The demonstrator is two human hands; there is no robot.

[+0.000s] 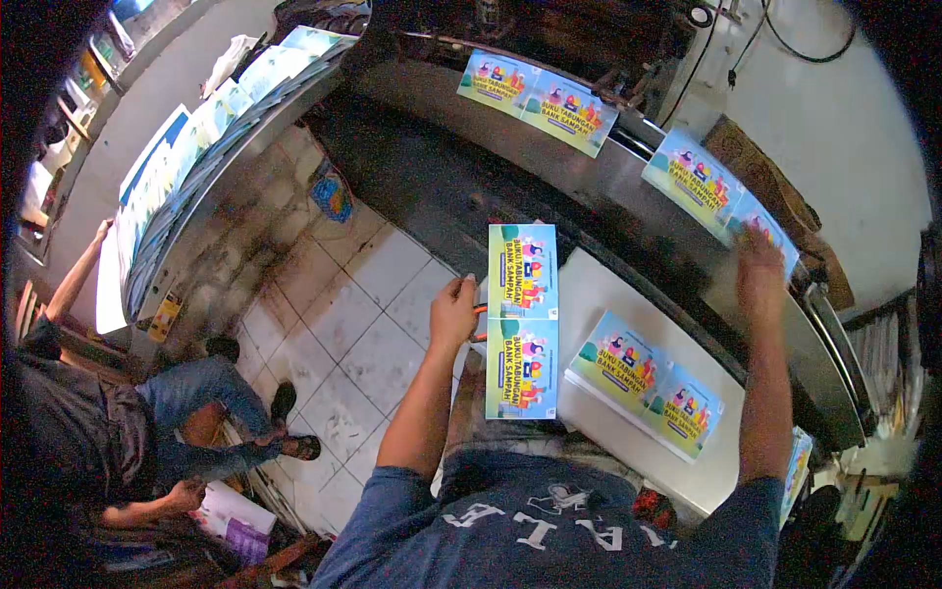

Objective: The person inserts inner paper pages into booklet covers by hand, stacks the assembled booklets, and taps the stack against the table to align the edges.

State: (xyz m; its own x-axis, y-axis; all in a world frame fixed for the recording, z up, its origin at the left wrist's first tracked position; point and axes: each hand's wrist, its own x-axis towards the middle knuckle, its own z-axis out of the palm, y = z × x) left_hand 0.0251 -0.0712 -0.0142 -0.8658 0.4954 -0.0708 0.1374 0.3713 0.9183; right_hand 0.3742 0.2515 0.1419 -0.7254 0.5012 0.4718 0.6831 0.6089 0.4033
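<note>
My left hand (452,312) is closed at the left edge of a double-cover printed booklet sheet (522,319), marked "BUKU TABUNGAN BANK SAMPAH". Beside these fingers, two short orange and black handle-like parts (480,339) poke out from under the sheet; their kind is unclear. My right hand (761,265) reaches out over the lower end of another printed booklet sheet (692,182) lying on the long dark ledge. Its fingers are blurred, so a grip cannot be made out. Between my arms, a stack of the same booklets (643,385) lies on a white board (584,285).
Another booklet sheet (538,101) rests farther along the ledge (628,162). At left, a seated person (88,432) works by a long rack of printed sheets (201,147). White floor tiles (343,294) show below. A black cable (810,54) hangs against the wall.
</note>
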